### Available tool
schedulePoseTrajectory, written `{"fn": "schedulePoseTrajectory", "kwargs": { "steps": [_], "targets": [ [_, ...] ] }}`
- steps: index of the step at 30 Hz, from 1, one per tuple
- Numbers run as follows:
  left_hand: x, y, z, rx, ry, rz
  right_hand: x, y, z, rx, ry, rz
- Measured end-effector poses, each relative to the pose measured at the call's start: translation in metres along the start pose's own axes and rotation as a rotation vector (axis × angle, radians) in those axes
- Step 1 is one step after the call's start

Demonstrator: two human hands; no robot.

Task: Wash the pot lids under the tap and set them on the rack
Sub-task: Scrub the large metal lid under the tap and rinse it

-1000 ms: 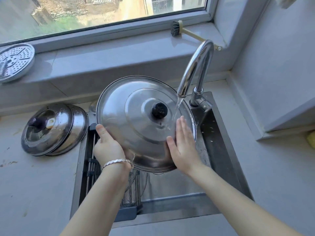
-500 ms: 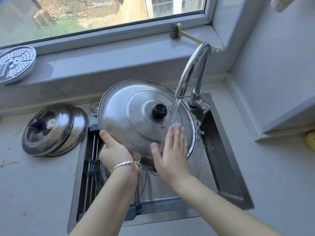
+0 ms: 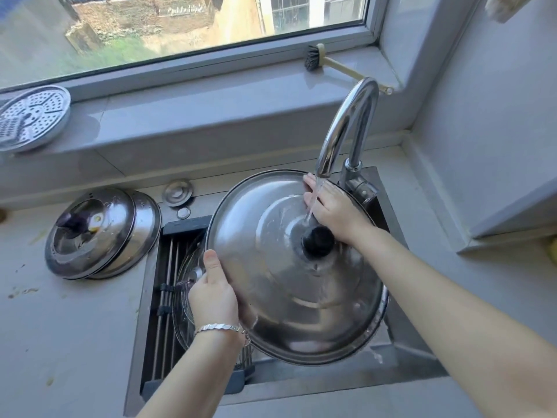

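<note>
A large steel pot lid (image 3: 289, 291) with a black knob (image 3: 318, 241) is held over the sink, tilted toward me. My left hand (image 3: 215, 294) grips its left rim. My right hand (image 3: 331, 208) lies flat on the lid's far side, just beyond the knob, under the running water from the chrome tap (image 3: 346, 131). A glass lid (image 3: 184, 294) rests on the roll-up rack (image 3: 168, 285) over the sink's left part, half hidden by the big lid. Two stacked steel lids (image 3: 99, 233) lie on the counter to the left.
A perforated steamer plate (image 3: 31, 116) sits on the window sill at the left, a dish brush (image 3: 319, 60) on the sill at the right. A small round sink plug cover (image 3: 177, 193) lies behind the rack. The grey wall corner juts out on the right.
My right hand has slid from the lid's near edge up past the knob to the far side under the stream. The lid has tilted and dropped lower over the sink.
</note>
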State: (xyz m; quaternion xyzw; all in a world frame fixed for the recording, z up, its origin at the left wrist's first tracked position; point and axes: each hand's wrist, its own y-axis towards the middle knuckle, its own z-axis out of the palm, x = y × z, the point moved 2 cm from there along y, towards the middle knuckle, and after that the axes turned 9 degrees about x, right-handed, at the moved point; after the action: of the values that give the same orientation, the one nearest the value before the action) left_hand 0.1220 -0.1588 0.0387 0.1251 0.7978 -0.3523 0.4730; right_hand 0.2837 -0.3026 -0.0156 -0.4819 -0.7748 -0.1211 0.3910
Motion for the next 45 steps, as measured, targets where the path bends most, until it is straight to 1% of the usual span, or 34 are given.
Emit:
{"fn": "schedulePoseTrajectory", "kwargs": {
  "steps": [3,5,6,7,10,11,14,15,16,18,19,20,23,24,25,27,28,29,30,31,32,33,34,35,36,37,38,39,40,41,42,43,44,45],
  "targets": [
    [-0.004,0.006,-0.002,0.001,0.022,0.032,0.001,-0.001,0.000,0.068,-0.049,-0.126],
    [-0.008,0.009,-0.002,0.002,0.045,0.071,-0.008,-0.004,-0.001,0.037,0.011,-0.205],
    [-0.009,0.009,-0.001,0.004,0.061,0.084,-0.014,-0.005,0.000,0.010,0.066,-0.205],
    [-0.010,0.008,0.001,0.004,0.084,0.089,-0.020,-0.007,0.002,-0.015,0.126,-0.162],
    [-0.007,0.007,0.008,-0.021,0.055,0.063,-0.035,-0.023,0.025,-0.054,0.201,0.087],
    [-0.007,0.010,0.009,-0.040,0.017,0.031,-0.037,-0.036,0.038,-0.018,0.192,0.126],
    [-0.012,0.020,0.009,-0.074,-0.067,-0.025,-0.040,-0.081,0.070,0.175,0.185,0.101],
    [-0.015,0.022,0.010,-0.062,-0.058,-0.012,-0.044,-0.091,0.072,0.237,0.149,0.129],
    [-0.015,0.023,0.013,-0.040,-0.015,0.011,-0.049,-0.097,0.069,0.292,0.059,0.187],
    [-0.010,0.022,0.021,0.039,0.078,0.006,-0.047,-0.105,0.051,0.383,-0.224,0.381],
    [-0.005,0.021,0.026,0.090,0.081,-0.020,-0.037,-0.108,0.039,0.420,-0.321,0.432],
    [0.000,0.020,0.033,0.139,0.078,-0.064,-0.025,-0.111,0.029,0.444,-0.347,0.413],
    [0.011,0.012,0.053,0.324,0.037,-0.215,0.020,-0.122,-0.001,0.506,-0.163,0.189],
    [0.011,0.005,0.061,0.391,-0.011,-0.272,0.032,-0.125,-0.010,0.551,-0.143,0.159],
    [0.009,-0.003,0.068,0.450,-0.066,-0.333,0.040,-0.129,-0.016,0.597,-0.197,0.156],
    [0.004,-0.019,0.082,0.551,-0.188,-0.442,0.042,-0.132,-0.017,0.626,-0.449,0.137],
    [0.001,-0.025,0.086,0.608,-0.238,-0.484,0.041,-0.133,-0.018,0.600,-0.578,0.125],
    [-0.002,-0.030,0.088,0.675,-0.255,-0.507,0.039,-0.133,-0.020,0.558,-0.653,0.120],
    [-0.004,-0.033,0.087,0.742,-0.192,-0.492,0.037,-0.132,-0.023,0.525,-0.673,0.128],
    [-0.005,-0.034,0.084,0.815,-0.026,-0.431,0.035,-0.131,-0.028,0.506,-0.652,0.141],
    [-0.007,-0.035,0.079,0.870,0.243,-0.294,0.034,-0.131,-0.036,0.494,-0.607,0.153],
    [-0.008,-0.035,0.071,0.848,0.552,-0.068,0.034,-0.130,-0.044,0.481,-0.563,0.155],
    [-0.009,-0.029,0.062,0.725,0.854,0.241,0.034,-0.129,-0.052,0.470,-0.538,0.149],
    [-0.010,-0.026,0.054,0.567,1.039,0.561,0.036,-0.127,-0.058,0.458,-0.538,0.131],
    [-0.012,-0.026,0.048,0.479,1.065,0.815,0.040,-0.126,-0.063,0.451,-0.558,0.100],
    [-0.009,-0.026,0.044,0.496,1.034,1.004,0.045,-0.125,-0.067,0.446,-0.585,0.063],
    [-0.003,-0.026,0.041,0.563,1.024,1.116,0.051,-0.125,-0.069,0.444,-0.602,0.016],
    [0.003,-0.026,0.040,0.655,1.008,1.150,0.060,-0.124,-0.071,0.453,-0.617,-0.038],
    [0.006,-0.028,0.039,0.752,0.971,1.106,0.068,-0.124,-0.072,0.465,-0.644,-0.092],
    [0.006,-0.031,0.038,0.854,0.899,1.006,0.076,-0.123,-0.073,0.477,-0.680,-0.144],
    [0.004,-0.036,0.037,0.934,0.773,0.889,0.081,-0.121,-0.073,0.466,-0.710,-0.192],
    [0.005,-0.038,0.036,0.963,0.628,0.800,0.085,-0.118,-0.075,0.448,-0.740,-0.230],
    [0.005,-0.040,0.034,0.935,0.520,0.766,0.087,-0.115,-0.075,0.406,-0.735,-0.255],
    [0.006,-0.041,0.032,0.876,0.476,0.763,0.089,-0.112,-0.075,0.335,-0.686,-0.274]
  ]
}}
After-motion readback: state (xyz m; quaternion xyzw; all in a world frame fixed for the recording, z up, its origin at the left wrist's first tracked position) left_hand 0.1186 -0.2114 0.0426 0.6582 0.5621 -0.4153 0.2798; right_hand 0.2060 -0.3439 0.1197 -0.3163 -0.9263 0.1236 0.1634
